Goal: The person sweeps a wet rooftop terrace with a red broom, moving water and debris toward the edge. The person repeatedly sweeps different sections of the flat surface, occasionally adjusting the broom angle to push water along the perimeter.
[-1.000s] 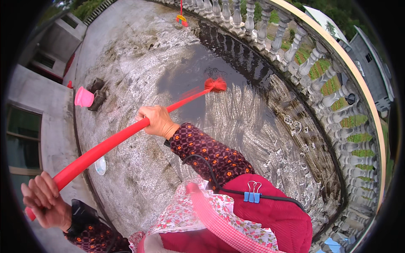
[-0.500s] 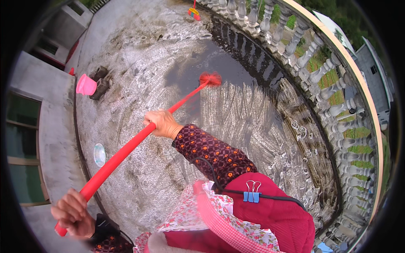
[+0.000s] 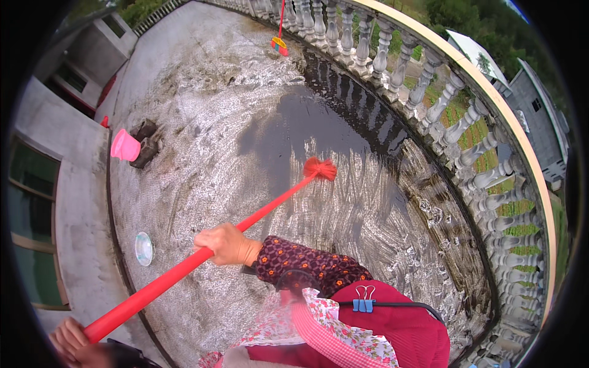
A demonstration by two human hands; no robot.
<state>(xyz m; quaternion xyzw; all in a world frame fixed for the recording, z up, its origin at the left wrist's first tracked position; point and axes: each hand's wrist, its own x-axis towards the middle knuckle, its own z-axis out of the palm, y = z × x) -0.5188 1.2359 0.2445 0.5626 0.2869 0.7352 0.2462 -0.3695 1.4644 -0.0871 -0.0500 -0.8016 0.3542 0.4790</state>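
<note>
A broom [image 3: 270, 208] with a long red handle slants across the view, its red bristle head [image 3: 320, 169] down on the floor at the edge of a dark, wet-looking patch [image 3: 294, 129]. My right hand [image 3: 226, 243] is closed around the middle of the handle. At the lower left, my left hand [image 3: 76, 345] grips the handle near its end, partly blurred and cut by the dark rim. Streaks cover the grey floor [image 3: 362, 208] around and nearer than the bristles.
A stone balustrade [image 3: 423, 86] curves along the right. Beside the left wall [image 3: 86, 196] stand a pink bucket [image 3: 125, 146] with dark blocks [image 3: 146, 144] and a pale round basin [image 3: 144, 248]. Another broom [image 3: 280, 46], with multicoloured bristles, leans at the far railing.
The broom head has come nearer to me across the floor, leaving streaks where it passed. Both hands have moved lower and left with the handle. The view has tilted slightly up.
</note>
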